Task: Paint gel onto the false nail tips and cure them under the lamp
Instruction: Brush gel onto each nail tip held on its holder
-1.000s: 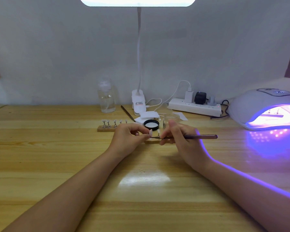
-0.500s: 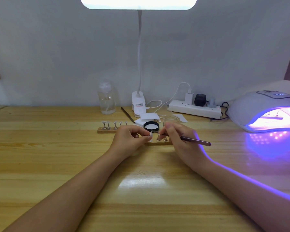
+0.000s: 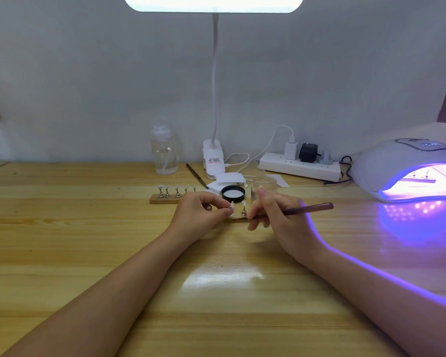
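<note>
**Both hands meet over the nail stand at mid-tabletop**

Head view: both forearms reach in from the near edge and converge at the middle of the wooden tabletop (image 3: 88, 240). The left hand (image 3: 198, 215) lies knuckles-up, its fingers curled inward; thumb and forefinger close in a tight grip on a small metal holder carrying a pale nail tip (image 3: 231, 206), which sticks out just past the fingertips toward the right hand. The right hand (image 3: 273, 217) rests on its outer edge, fingers curled around a brown brush (image 3: 307, 208) in a pen-like grip; the handle points right and slightly away, while the bristle end is hidden behind the fingers. Between the two hands stands another nail tip on its holder (image 3: 243, 210), set on a small wooden base mostly covered by the hands. Just beyond sits an open black-rimmed gel pot (image 3: 233, 194). To the left, a wooden strip with a row of nail tips (image 3: 174, 193) lies apart from the hands. At the right edge the curing lamp (image 3: 410, 171) glows violet, well apart from the held tip.
</note>
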`<state>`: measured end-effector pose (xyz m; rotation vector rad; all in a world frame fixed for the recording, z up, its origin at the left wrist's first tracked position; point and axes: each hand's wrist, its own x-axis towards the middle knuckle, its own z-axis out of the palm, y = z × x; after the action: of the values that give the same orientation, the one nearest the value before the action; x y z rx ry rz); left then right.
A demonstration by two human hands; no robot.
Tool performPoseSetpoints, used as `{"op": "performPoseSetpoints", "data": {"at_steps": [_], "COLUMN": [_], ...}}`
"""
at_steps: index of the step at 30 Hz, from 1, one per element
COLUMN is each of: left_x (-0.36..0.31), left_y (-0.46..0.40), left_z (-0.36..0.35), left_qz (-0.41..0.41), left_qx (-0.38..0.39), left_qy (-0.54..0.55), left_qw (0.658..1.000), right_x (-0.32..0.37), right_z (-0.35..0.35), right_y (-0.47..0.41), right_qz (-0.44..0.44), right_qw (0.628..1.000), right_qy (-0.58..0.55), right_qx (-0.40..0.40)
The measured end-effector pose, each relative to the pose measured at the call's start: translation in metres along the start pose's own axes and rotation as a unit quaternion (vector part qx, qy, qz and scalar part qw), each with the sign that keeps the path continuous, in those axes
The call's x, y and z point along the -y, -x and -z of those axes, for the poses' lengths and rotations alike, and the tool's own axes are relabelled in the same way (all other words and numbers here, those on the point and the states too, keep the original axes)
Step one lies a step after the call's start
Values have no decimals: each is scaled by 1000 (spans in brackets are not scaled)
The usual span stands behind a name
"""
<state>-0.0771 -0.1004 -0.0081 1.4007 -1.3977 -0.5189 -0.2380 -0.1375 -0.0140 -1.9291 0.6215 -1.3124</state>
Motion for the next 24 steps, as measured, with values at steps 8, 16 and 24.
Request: {"op": "performPoseSetpoints", "data": {"at_steps": [8, 16, 24], "left_x": [0, 1, 1], "left_y": [0, -1, -1], "left_z": [0, -1, -1], "left_qz": [4, -2, -14], "left_qx": [3, 7, 9], "left_qy": [-7, -13, -4], "left_qw": [1000, 1000, 1000], "right_x": [2, 2, 0], "right_z": [0, 1, 4], "right_y": [0, -3, -3], "right_qz": [-6, 0, 8], "right_qw": [1000, 998, 998], "right_qy": [27, 55, 65], "right_qx": [13, 3, -1]}}
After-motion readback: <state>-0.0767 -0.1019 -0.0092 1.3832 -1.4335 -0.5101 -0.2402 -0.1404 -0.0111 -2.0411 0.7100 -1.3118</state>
